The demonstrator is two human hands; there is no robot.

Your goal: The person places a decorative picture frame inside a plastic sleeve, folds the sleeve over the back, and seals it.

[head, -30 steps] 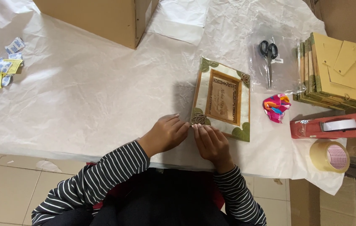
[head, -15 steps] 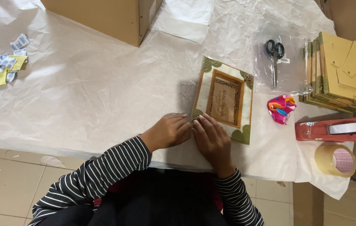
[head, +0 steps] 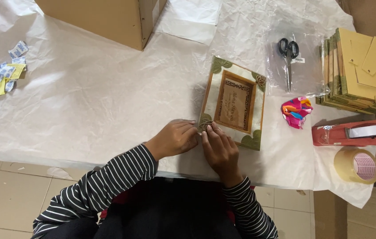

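Decorated card (head: pixel 234 102) lies flat at frame centre on the paper-covered desk (head: pixel 86 97). Left hand (head: pixel 173 138) and right hand (head: pixel 220 148) meet at its lower-left corner, fingers (head: pixel 207 131) pinching a small ornament there (attachment apparently unfinished). Stack of finished-looking cards (head: pixel 360 71) sits upper right.

— How are the hands placed?
— The left hand (head: pixel 173 139) lies knuckles up with curled fingers; the right hand (head: pixel 220 148) is just beside it, fingertips meeting.
— And the arms?
— Both striped-sleeved forearms angle inward from below.
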